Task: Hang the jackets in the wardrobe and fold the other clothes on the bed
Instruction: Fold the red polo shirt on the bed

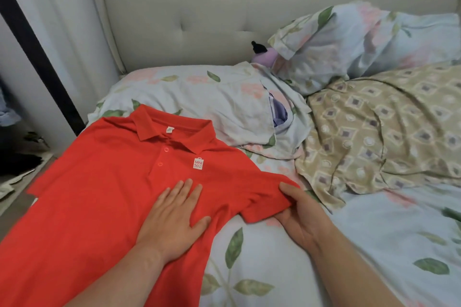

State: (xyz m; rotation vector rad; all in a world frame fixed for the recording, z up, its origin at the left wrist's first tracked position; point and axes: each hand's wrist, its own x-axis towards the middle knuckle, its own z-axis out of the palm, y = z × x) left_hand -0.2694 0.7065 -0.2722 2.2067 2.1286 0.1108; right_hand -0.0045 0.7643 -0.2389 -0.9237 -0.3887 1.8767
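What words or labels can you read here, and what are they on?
"MINI SO": white bag-shaped logo on the chest of the red polo shirt.
White neck tag inside the collar: print too small to read.
Nothing else carries text.

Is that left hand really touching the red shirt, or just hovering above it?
Touching. The head view shows the left hand lying flat on the red polo shirt, fingers straight, with cloth creased beside its thumb.
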